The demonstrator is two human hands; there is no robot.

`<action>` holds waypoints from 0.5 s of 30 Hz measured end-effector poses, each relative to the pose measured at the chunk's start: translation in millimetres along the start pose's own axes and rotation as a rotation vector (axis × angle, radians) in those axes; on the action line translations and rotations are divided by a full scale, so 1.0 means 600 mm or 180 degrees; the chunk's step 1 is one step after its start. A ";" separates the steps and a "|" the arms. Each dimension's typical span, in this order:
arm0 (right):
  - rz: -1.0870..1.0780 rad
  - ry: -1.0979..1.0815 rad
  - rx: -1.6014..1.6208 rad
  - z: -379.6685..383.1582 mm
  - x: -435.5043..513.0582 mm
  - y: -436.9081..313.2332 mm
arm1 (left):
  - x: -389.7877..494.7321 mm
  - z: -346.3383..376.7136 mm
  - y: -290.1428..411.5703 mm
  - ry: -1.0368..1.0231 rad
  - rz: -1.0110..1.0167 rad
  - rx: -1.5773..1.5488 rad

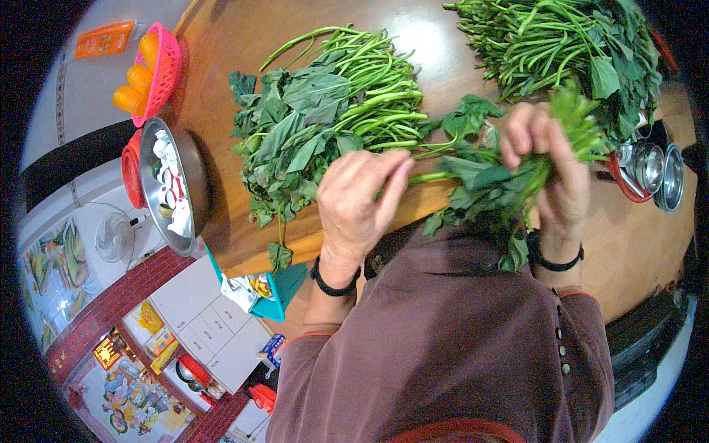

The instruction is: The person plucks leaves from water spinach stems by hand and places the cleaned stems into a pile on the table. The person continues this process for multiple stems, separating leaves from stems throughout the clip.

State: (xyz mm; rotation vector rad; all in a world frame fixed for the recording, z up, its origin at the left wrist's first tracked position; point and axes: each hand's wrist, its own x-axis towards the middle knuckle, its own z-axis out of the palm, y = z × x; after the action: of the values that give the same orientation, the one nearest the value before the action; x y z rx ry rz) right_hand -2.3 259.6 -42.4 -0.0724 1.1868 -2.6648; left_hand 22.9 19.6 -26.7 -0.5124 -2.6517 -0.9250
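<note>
My right hand grips a bunch of leafy greens. The cut stems stick up past its fingers, and the leaves hang down toward my lap over the near table edge. To its left, my left hand pinches a green stem that runs into the leaves of that bunch. Just beyond my left hand lies a pile of leafy greens, its stems toward the right. A larger heap of long-stemmed greens rests at the far right. Both hands are slightly blurred.
On the wooden table, a pink plastic basket of orange cups and a steel basin with white items sit left. Steel bowls stand right. Below the left edge is a teal bin; a dark seat is lower right.
</note>
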 end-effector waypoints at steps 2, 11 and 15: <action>-0.0312 -0.0064 0.0055 -0.015 0.002 -0.016 | -0.003 -0.007 -0.008 -0.0065 -0.0150 0.0224; 0.0032 0.0077 -0.0594 -0.036 -0.028 -0.054 | -0.003 0.037 -0.006 -0.0430 -0.0102 0.0537; 0.0230 0.0129 -0.0698 -0.042 -0.033 -0.058 | -0.001 0.049 0.000 -0.0533 -0.0112 0.0625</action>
State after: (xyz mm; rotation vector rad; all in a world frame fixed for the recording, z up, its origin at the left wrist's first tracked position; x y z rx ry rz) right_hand 7.1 304.8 -32.7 -0.0108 1.4617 -2.4762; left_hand 19.1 38.4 -48.8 -0.5177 -2.8709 -0.6462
